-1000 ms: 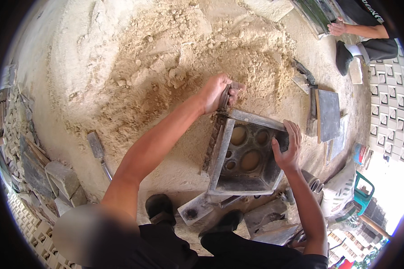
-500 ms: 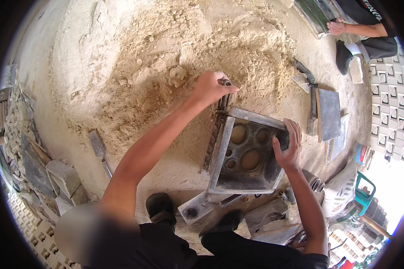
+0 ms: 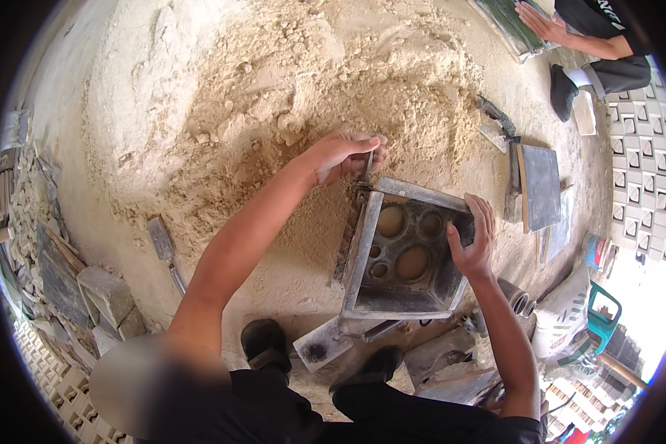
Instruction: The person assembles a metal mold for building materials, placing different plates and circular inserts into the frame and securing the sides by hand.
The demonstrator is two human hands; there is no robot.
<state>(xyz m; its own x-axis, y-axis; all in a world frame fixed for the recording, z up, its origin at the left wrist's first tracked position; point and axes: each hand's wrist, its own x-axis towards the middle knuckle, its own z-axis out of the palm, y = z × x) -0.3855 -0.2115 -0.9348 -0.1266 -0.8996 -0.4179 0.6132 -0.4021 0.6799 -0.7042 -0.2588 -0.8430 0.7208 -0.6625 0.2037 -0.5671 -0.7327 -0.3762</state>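
In front of me stands a box-shaped metal mould (image 3: 368, 255) with raised straight walls. Round shapes of several sizes show on its floor, some filled with pale tan material. My left hand (image 3: 350, 157) is closed around a thin metal handle (image 3: 368, 164) at the mould's far left corner, and the fingers hide its top end. A dark toothed metal bar (image 3: 345, 255) runs along the mould's left wall. Over the right wall my right hand (image 3: 475, 240) is clasped, thumb inside and fingers along the outer side.
Loose tan sand (image 3: 274, 89) is heaped beyond the mould. A trowel (image 3: 163, 244) lies to the left, concrete blocks (image 3: 103, 292) farther left. To the right are a dark board (image 3: 540, 186), a white sack (image 3: 566, 318) and a green chair (image 3: 605, 314). A co-worker's hand (image 3: 540, 24) is at far right.
My left hand has shifted slightly down and left, its grip turning around the handle. My right hand stays on the mould wall. The co-worker's hand has moved up and left.
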